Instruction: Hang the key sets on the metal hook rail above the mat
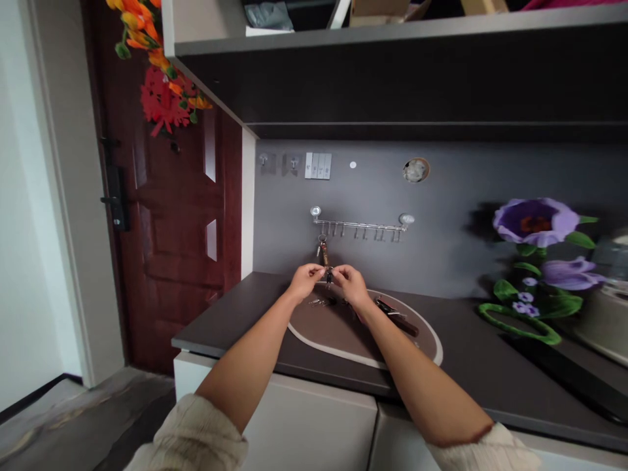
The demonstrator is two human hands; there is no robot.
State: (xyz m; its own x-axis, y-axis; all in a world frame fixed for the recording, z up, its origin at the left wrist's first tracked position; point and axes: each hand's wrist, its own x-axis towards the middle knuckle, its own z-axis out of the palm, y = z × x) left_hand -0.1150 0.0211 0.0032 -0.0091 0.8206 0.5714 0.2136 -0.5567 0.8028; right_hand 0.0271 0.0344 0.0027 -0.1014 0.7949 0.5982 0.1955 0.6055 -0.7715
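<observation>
My left hand (305, 280) and my right hand (350, 284) meet above a brown oval mat (343, 330) on a dark counter. Both pinch a small set of keys (328, 273) between their fingertips. A key with a brown fob (323, 251) hangs from a metal hook rail (362, 226) on the grey wall just above my hands. More keys (321, 302) lie on the mat under my hands. A dark folded tool (398, 316) lies on the mat beside my right wrist.
Purple artificial flowers (540, 255) stand at the right on the counter (230, 314). A dark red door (167, 216) with a black handle is at the left, with red and orange flowers above. A dark shelf runs overhead.
</observation>
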